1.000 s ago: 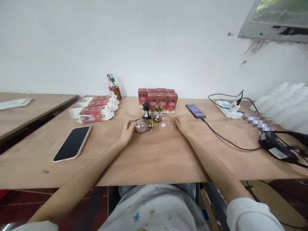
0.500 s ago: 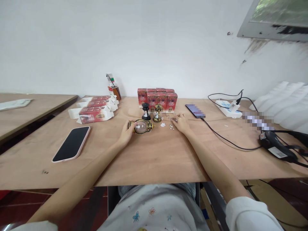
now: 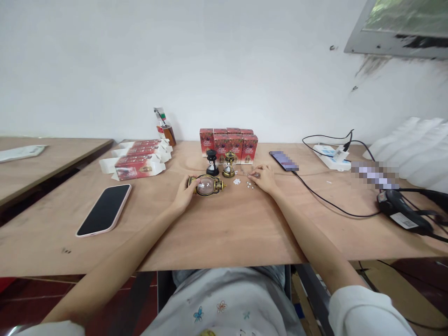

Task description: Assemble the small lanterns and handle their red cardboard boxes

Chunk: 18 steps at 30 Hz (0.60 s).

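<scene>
My left hand (image 3: 183,194) is closed around the base of a gold-and-black lantern (image 3: 206,185) with a clear globe, which lies on its side, top pointing right. Behind it stand a small black lantern (image 3: 212,164) and a small gold one (image 3: 229,166), both upright. To the right, my right hand (image 3: 265,179) rests low over the table with its fingertips together. What they pinch, if anything, is too small to make out. Tiny white pieces (image 3: 237,181) and several little round pieces (image 3: 249,185) lie beside its fingertips.
Red printed boxes (image 3: 221,147) stand in rows behind the lanterns. Opened red boxes (image 3: 138,168) lie at left, near a brown bottle (image 3: 168,134). A pink-edged phone (image 3: 104,210) lies front left. Rightward are a cabled phone (image 3: 284,161), a power strip (image 3: 331,157) and a black device (image 3: 402,213).
The fingertips of my right hand have shifted slightly toward the small pieces. My left hand and the lantern stay nearly where they were.
</scene>
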### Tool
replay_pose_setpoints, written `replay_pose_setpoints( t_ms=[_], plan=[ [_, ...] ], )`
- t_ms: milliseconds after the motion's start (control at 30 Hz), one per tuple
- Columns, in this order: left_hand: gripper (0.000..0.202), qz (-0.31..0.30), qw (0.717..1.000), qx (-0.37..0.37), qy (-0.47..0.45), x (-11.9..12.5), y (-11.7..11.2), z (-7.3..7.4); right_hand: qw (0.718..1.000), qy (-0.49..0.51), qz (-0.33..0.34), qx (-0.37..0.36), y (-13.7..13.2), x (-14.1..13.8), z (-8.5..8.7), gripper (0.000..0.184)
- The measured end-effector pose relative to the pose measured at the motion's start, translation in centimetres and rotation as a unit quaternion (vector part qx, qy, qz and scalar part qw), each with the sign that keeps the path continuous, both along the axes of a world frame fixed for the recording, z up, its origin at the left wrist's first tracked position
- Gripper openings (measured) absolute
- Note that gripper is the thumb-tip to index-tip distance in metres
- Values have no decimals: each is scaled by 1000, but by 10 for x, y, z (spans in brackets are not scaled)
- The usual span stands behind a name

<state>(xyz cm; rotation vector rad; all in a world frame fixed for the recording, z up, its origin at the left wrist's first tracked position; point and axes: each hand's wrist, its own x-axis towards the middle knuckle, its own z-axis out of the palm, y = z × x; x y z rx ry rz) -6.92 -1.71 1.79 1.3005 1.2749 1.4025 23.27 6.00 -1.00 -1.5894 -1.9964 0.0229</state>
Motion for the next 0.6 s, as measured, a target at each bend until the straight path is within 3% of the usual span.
replay_pose_setpoints(
  t_ms=[233, 433, 600],
  plan=[
    [39, -21, 994, -1, -108, 0, 2, -1, 999, 0, 9, 33, -1, 0, -1, 21],
    [47, -63, 971, 40, -227, -6, 2, 10, 994, 24, 12, 105, -9, -3, 3, 20],
    [43, -6, 974, 107, -200, -17, 7, 17, 979, 49, 0, 200, -22, -15, 9, 21]
  ],
)
